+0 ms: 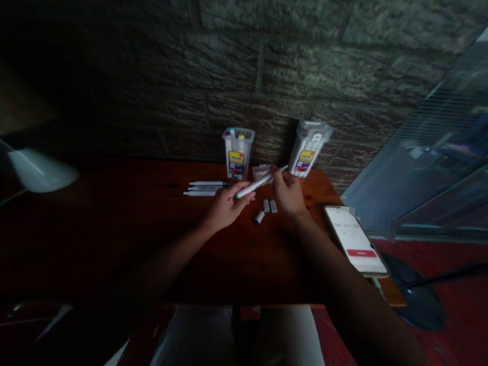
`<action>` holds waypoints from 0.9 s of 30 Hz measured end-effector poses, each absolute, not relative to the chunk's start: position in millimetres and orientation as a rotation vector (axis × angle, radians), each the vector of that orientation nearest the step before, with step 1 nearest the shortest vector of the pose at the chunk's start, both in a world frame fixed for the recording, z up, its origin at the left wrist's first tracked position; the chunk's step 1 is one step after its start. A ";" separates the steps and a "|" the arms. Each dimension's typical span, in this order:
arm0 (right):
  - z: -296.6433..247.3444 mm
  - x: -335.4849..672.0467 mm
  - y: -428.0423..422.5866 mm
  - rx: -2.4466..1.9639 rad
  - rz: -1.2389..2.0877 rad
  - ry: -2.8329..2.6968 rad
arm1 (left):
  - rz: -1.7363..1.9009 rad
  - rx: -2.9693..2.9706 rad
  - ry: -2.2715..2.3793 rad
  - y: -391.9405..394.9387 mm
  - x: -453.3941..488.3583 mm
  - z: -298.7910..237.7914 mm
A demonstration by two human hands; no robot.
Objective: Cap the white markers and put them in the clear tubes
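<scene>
Head view: a white marker (252, 187) slants above the counter (237, 262), its green-marked lower end gripped in the left hand (225, 207), its upper part pinched by the right hand (288, 192). Three caps (259, 217) lie nearby; two marker tubs (236, 162) stand behind.

head cam | from above and behind the grip of left hand (223, 208) and right hand (288, 195) | facing forward, down | mid-range: table (241, 262) around grip, wall (254, 64) beyond it
</scene>
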State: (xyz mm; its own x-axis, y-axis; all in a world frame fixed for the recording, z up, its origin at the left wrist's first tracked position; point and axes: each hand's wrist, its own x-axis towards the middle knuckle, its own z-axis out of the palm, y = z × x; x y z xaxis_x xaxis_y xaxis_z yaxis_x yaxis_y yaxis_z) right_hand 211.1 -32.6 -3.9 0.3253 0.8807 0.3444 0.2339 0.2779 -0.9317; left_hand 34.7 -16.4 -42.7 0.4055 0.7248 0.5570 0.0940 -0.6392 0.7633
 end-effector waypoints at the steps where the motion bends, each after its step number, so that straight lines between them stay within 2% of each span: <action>1: -4.2 209.9 -32.6 -1.225 0.689 -1.169 | 1.231 2.003 0.726 -16.4 33.7 -42.3; 4: -3.3 202.8 -35.2 -1.117 0.940 -1.152 | 1.156 2.020 0.755 -20.8 31.5 -38.4; 7: -0.7 196.9 -37.5 -1.095 1.046 -1.144 | 1.072 2.120 0.800 -25.6 30.6 -33.2; 14: 2.7 215.2 -27.9 -0.948 1.019 -0.875 | 1.024 2.042 0.793 -23.7 32.0 -31.9; 27: 5.6 205.8 -35.9 -0.916 1.153 -0.930 | 0.937 2.002 0.754 -22.0 31.7 -38.1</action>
State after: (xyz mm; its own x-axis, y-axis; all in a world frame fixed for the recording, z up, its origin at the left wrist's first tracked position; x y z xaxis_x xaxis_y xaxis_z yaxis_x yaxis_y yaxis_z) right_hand 205.8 -35.9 5.6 0.1533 0.9810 0.1189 -0.3240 0.1635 -0.9318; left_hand 31.7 -22.0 -38.1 0.5515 0.7578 0.3487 0.1787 -0.5156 0.8380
